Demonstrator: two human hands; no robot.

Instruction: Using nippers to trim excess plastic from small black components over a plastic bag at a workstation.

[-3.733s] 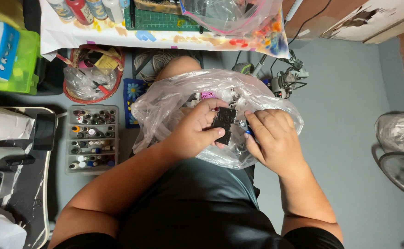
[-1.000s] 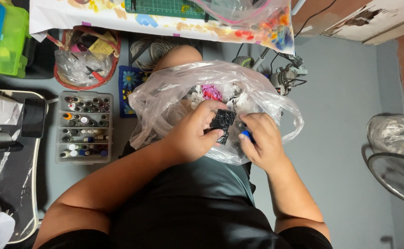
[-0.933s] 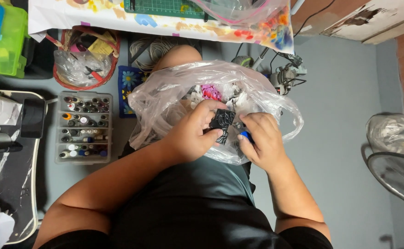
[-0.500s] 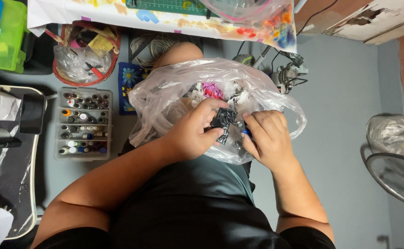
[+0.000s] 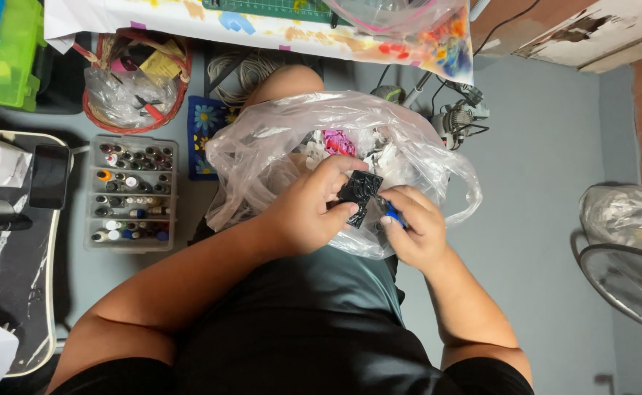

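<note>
A clear plastic bag (image 5: pixel 262 157) full of small mixed pieces rests on my lap. Over its opening my left hand (image 5: pixel 308 212) pinches a small black square piece (image 5: pixel 357 195) with a raised pattern. My right hand (image 5: pixel 414 228) is against the piece's right edge, its fingers closed on a small blue object (image 5: pixel 392 214) that is mostly hidden. A pink item (image 5: pixel 338 141) and pale pieces show inside the bag.
A clear compartment box of small bottles (image 5: pixel 132 192) sits on the floor at left, a red basket of clutter (image 5: pixel 134 80) above it. A paint-stained sheet (image 5: pixel 262 25) hangs at top. Cables (image 5: pixel 456 110) lie beside the bag. A wire fan guard (image 5: pixel 625 285) and another bag (image 5: pixel 621 212) are at right.
The black piece has tilted and lifted a little between my hands. My right hand has shifted slightly along its edge with the blue object. The view has drifted a little.
</note>
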